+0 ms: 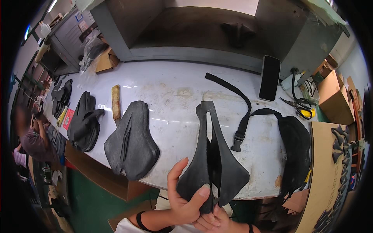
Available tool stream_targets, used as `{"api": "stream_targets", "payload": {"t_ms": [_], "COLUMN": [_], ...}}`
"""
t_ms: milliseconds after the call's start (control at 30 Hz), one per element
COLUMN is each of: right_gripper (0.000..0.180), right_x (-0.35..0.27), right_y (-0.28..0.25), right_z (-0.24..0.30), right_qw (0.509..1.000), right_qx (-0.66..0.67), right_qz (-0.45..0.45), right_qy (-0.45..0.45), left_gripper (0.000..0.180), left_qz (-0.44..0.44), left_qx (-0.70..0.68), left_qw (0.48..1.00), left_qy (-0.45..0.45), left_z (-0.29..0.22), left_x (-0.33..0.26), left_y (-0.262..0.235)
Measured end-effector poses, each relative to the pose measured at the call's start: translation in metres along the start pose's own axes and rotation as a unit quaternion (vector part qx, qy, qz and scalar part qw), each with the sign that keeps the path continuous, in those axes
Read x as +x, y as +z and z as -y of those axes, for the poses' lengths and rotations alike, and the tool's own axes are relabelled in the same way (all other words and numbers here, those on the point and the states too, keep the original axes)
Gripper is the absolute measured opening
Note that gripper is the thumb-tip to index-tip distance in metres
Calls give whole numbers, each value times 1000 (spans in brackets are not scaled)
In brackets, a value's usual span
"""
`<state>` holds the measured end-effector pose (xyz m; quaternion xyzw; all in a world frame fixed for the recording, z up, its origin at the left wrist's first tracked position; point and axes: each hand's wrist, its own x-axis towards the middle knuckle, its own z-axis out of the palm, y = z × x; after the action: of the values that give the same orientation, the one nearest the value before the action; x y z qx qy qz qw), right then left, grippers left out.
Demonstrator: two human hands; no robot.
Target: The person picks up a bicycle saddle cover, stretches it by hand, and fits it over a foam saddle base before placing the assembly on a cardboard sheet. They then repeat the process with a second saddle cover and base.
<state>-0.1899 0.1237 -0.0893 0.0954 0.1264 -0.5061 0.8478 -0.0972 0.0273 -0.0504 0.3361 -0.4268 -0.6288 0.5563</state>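
A black bicycle saddle cover (232, 171) with a long central slot is held up at the near edge of the table, its narrow nose pointing away from me. My left hand (189, 202) grips its rear left part, thumb on top and index finger raised along the side. My right hand (214, 222) is closed at the rear end below the slot, fingertips against the edge there. What lies under its fingers is partly hidden. To the left, a stack of similar dark saddle covers (134, 143) lies flat, with a wooden-handled tool (116, 101) partly beneath it.
More black covers (83, 124) lie farther left. A black waist bag (294, 151) with a buckled strap, a phone (270, 77) and scissors (299, 104) are on the right. Behind stands a grey metal box (194, 54) with a dark piece inside. A person (39, 139) works at far left.
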Motion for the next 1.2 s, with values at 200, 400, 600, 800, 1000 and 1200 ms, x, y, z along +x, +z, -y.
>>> {"api": "stream_targets", "payload": {"t_ms": [200,400,600,800,1000,1200], "right_gripper": [50,49,51,80,97,38], "right_x": [8,16,6,3,3,-18], "right_y": [-3,28,11,19,39,-5], "right_z": [1,-2,7,28,31,28], "right_qw": [998,951,809,634,372,703], "right_qx": [-21,-228,-367,-629,-852,-499], "right_qz": [55,-101,-45,57,81,-62], "right_qy": [-14,-184,-457,-447,-360,-504], "left_gripper": [67,61,55,55,50,51], "left_qz": [-22,-2,1,9,-12,47], "left_qx": [53,83,128,85,156,178], "left_qw": [997,983,991,996,985,982], "left_qy": [54,164,45,-26,69,51], "left_z": [4,9,-4,-1,-2,-11], "left_x": [-2,-1,18,15,8,9], "left_y": [0,-5,-1,-1,-4,-17]}}
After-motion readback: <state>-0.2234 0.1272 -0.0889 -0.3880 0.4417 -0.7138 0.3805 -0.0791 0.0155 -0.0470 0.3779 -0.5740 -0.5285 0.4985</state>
